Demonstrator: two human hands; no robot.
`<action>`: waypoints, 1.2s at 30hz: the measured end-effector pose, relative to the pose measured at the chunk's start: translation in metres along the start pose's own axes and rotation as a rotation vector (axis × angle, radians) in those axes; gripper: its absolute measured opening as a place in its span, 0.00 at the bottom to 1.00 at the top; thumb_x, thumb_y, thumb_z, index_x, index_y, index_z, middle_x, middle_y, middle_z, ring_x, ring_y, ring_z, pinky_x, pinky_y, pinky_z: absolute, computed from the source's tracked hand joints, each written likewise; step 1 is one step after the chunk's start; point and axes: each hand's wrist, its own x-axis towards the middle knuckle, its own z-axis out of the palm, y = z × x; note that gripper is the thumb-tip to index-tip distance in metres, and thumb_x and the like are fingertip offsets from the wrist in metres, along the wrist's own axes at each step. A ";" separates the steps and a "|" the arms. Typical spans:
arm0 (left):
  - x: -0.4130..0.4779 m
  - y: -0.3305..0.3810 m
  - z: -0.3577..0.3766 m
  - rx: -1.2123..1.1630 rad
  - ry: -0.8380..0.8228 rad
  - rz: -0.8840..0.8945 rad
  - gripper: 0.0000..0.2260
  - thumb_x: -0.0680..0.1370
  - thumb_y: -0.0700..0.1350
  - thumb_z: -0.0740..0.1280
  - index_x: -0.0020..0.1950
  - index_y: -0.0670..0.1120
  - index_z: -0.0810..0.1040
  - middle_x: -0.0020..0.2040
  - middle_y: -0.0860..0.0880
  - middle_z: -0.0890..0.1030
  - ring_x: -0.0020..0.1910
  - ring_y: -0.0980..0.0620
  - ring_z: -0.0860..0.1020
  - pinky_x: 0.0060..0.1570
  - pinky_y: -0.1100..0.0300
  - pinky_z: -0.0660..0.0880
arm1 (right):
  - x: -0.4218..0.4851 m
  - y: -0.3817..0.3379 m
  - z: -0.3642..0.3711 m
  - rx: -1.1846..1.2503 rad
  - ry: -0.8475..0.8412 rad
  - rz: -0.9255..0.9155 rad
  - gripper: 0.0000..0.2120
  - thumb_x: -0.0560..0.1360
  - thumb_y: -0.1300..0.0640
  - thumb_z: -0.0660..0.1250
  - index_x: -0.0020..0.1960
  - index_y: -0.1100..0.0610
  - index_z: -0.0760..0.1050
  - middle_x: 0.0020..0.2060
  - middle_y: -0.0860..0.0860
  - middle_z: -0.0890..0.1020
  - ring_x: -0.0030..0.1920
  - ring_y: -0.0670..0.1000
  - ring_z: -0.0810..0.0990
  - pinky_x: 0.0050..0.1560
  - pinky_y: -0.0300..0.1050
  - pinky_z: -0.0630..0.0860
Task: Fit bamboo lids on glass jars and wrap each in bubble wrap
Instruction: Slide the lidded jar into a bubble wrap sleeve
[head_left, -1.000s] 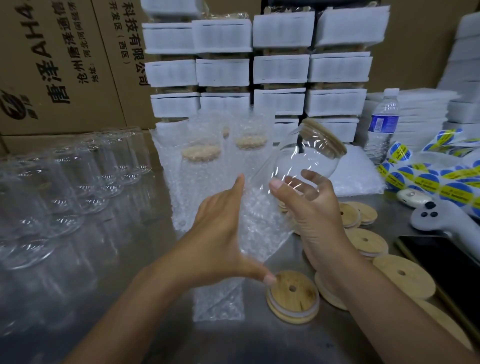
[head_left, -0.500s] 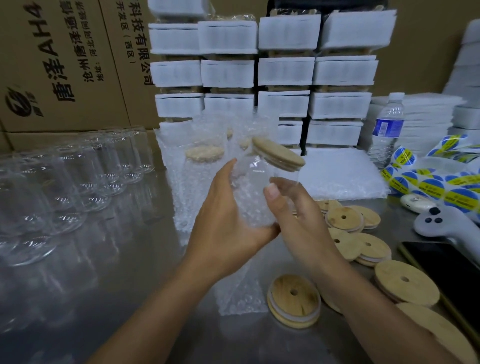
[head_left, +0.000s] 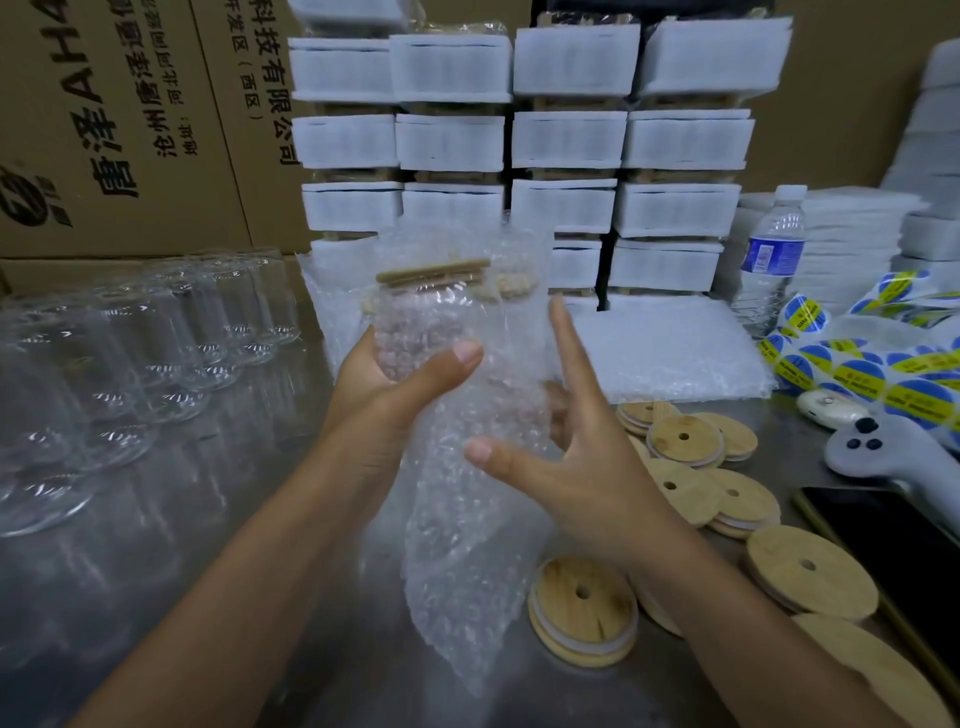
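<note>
- Compared with 0.5 s back, the jar (head_left: 431, 322) has gone from tilted to upright, so its bamboo lid (head_left: 434, 270) now sits level on top. The right hand (head_left: 566, 467) has opened up instead of curling on the glass.
- Left hand (head_left: 384, 395) grips the jar from its left side, fingers round the back and thumb laid across the front, all through the bubble wrap (head_left: 467, 545).
- That wrap covers the jar's front and sides, pokes up a bit past the lid, and hangs below the jar in a loose tail. Can't tell if the tail touches the steel table (head_left: 208, 597).
- Right hand sits just right of the jar and a bit lower, fingers straight and spread, clamped on nothing, palm side against the wrap.
- Jar itself is held up off the table with its lid fitted.
- Below and right of the jar is a scatter of loose lids (head_left: 685, 441), each with a small hole. 1 of them (head_left: 582, 618) lies right beside the wrap's tail.
- Left of the jar are rows of clear glass jars (head_left: 156, 353).
- Behind the jar are stacked white foam packs (head_left: 566, 140), with cardboard boxes (head_left: 119, 130) further left.
- Well right of the jar: a water bottle (head_left: 774, 254), a sticker roll (head_left: 852, 374), a grey controller (head_left: 893, 452) and a dark phone (head_left: 893, 545).
</note>
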 end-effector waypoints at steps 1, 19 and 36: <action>0.001 0.001 0.001 -0.029 0.002 0.000 0.22 0.65 0.50 0.77 0.57 0.47 0.80 0.55 0.42 0.83 0.55 0.40 0.81 0.57 0.41 0.76 | 0.001 0.000 0.002 0.051 0.062 0.015 0.49 0.61 0.38 0.77 0.67 0.22 0.47 0.70 0.43 0.70 0.70 0.46 0.69 0.68 0.52 0.69; 0.001 0.017 0.028 0.031 -0.079 0.066 0.10 0.70 0.50 0.74 0.50 0.56 0.83 0.52 0.51 0.85 0.53 0.50 0.83 0.57 0.47 0.76 | 0.005 -0.004 0.007 0.167 0.176 -0.141 0.32 0.69 0.40 0.68 0.70 0.43 0.65 0.61 0.37 0.77 0.61 0.38 0.76 0.54 0.31 0.74; 0.006 0.011 0.030 0.057 0.034 -0.039 0.39 0.65 0.64 0.71 0.72 0.49 0.68 0.64 0.52 0.78 0.62 0.53 0.77 0.63 0.50 0.72 | 0.001 -0.003 0.008 0.077 0.376 -0.091 0.40 0.63 0.37 0.72 0.70 0.48 0.62 0.63 0.42 0.76 0.63 0.43 0.75 0.62 0.49 0.75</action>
